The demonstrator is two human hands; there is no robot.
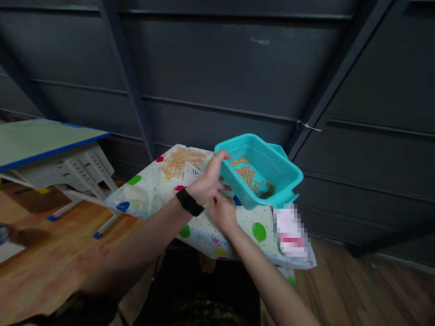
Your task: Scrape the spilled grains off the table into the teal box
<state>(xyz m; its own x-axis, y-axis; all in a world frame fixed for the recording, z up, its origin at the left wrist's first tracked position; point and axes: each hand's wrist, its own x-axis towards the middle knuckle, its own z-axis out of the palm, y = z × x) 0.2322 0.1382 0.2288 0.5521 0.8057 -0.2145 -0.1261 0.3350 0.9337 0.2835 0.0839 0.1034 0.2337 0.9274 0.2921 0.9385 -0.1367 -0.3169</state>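
My left hand (211, 177), with a black band on its wrist, grips the left rim of a turquoise plastic basin (272, 165), thumb over the edge. The basin is held up off the table and tilted. Round tan beans (245, 174) lie across its floor, with a patch of darker, greenish bits (268, 191) in the near corner. My right hand (222, 210) is closed just below my left hand, left of the basin; what its fingers hold, if anything, is hidden. A white slotted plastic basket (191, 172) sits on the table, partly behind my left hand.
A heap of tan beans (180, 160) is spread on the table's far left. The table has a white cloth (200, 237) with coloured spots. A blurred-out packet or sheet (292, 233) lies at the right corner. Another desk (44, 140) stands left; a dark panelled wall (217, 63) rises behind.
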